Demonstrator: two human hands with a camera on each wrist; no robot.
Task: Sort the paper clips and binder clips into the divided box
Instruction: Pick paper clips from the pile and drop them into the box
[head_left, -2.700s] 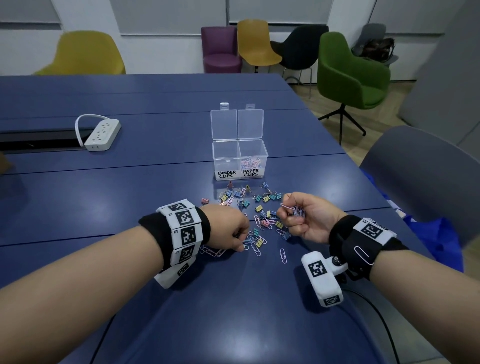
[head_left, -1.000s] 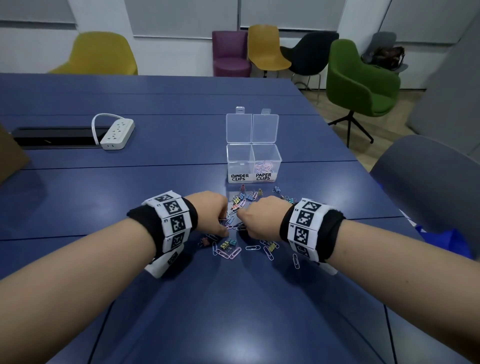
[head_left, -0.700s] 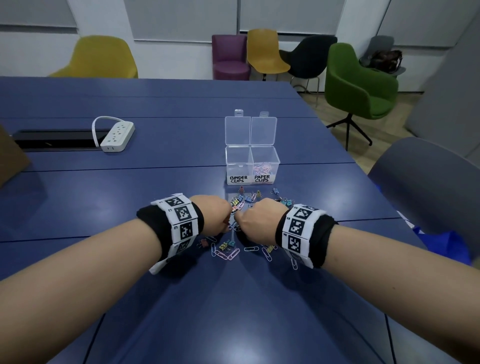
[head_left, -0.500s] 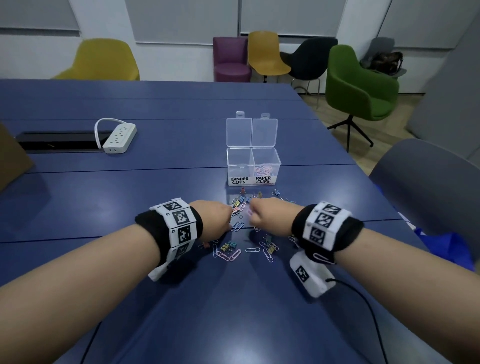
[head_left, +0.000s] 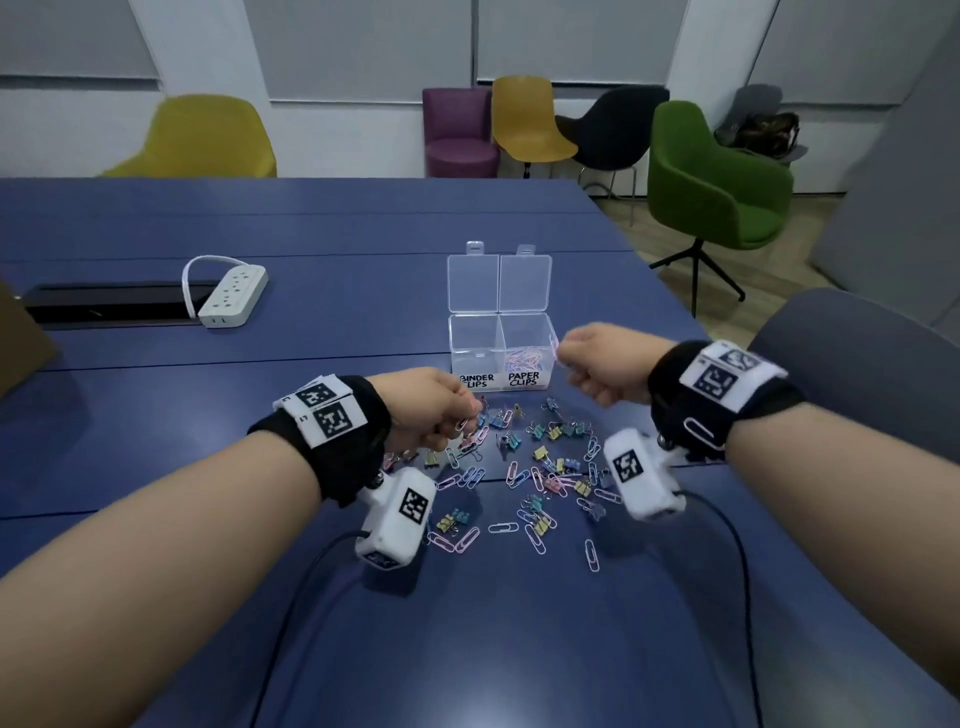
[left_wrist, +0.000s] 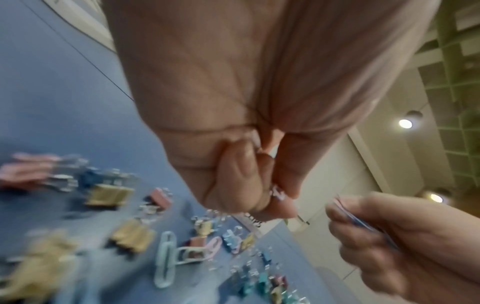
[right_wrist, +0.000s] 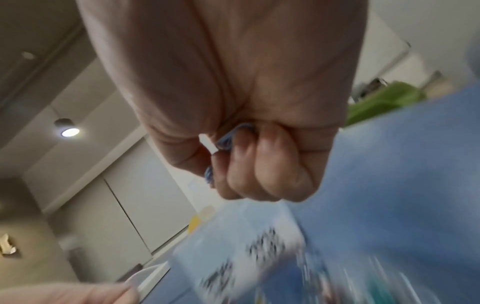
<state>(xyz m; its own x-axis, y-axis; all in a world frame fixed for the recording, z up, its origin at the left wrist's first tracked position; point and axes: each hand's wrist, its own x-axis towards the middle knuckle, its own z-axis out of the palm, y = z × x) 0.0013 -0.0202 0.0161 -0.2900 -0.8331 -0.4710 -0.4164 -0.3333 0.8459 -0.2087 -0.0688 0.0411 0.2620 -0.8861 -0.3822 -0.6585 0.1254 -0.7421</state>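
Divided box (head_left: 500, 332) labelled "BINDER CLIPS", "PAPER CLIPS", right grip (head_left: 602, 366) clamped on paper clips (right_wrist: 226, 137), left grip (head_left: 434, 408) pinching a clip (left_wrist: 277, 193)

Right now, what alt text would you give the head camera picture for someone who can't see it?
A person's right hand carries a pinch of paper clips beside a clear divided box, while the left hand picks at scattered clips on a blue table. A power strip lies far left.
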